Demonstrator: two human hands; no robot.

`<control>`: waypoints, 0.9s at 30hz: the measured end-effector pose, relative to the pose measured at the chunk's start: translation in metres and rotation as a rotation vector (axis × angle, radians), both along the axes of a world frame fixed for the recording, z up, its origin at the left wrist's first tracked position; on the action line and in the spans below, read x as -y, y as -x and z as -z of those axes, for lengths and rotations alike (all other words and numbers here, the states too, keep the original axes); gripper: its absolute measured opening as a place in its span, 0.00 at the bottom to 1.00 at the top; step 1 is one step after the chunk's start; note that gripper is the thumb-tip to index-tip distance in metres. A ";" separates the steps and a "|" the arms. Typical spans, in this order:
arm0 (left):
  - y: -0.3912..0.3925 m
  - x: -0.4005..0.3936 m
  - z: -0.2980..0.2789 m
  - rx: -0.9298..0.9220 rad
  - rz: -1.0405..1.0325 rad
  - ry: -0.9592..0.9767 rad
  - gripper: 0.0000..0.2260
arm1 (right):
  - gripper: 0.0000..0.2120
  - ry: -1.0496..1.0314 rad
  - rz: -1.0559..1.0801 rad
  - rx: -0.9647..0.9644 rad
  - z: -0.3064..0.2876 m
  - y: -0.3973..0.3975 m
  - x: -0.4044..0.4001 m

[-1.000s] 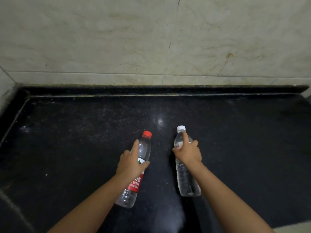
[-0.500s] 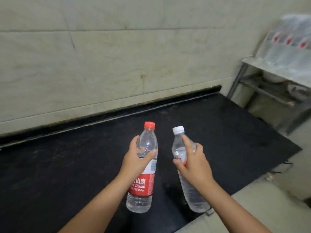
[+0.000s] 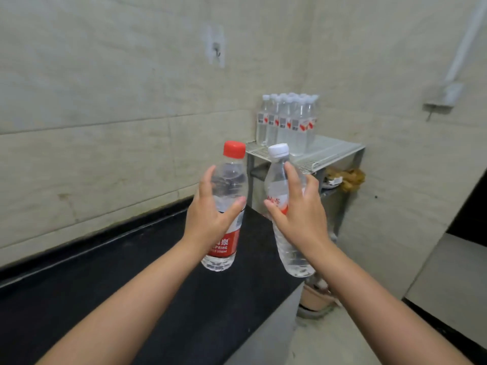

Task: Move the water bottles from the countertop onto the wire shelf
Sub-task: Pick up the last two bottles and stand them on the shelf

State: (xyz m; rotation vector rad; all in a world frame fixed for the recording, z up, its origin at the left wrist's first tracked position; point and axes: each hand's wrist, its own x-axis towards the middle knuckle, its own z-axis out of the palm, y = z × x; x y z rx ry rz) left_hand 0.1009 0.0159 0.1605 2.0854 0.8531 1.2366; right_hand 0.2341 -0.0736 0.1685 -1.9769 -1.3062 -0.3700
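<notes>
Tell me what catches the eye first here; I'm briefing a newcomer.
Two water bottles held up mid-frame: the left hand grips the red-capped bottle, the right hand the white-capped bottle. Behind them, a cluster of bottles stands on the wire shelf in the corner, beyond the black countertop.

Looks like a bare utility kitchen or back storeroom to me: tiled walls (image 3: 105, 101), black stone countertop (image 3: 131, 272), white wire shelf (image 3: 329, 151) in the corner holding a cluster of stocked water bottles (image 3: 287, 122), wall hook (image 3: 216, 50).
</notes>
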 end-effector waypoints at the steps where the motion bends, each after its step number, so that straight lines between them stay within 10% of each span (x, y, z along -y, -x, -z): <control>1: -0.019 0.000 -0.007 0.023 0.009 -0.019 0.37 | 0.37 -0.047 -0.002 0.004 -0.005 -0.017 -0.001; 27: -0.518 -0.204 -0.049 0.213 -0.098 -0.125 0.37 | 0.37 -0.385 -0.098 -0.053 -0.066 -0.549 -0.241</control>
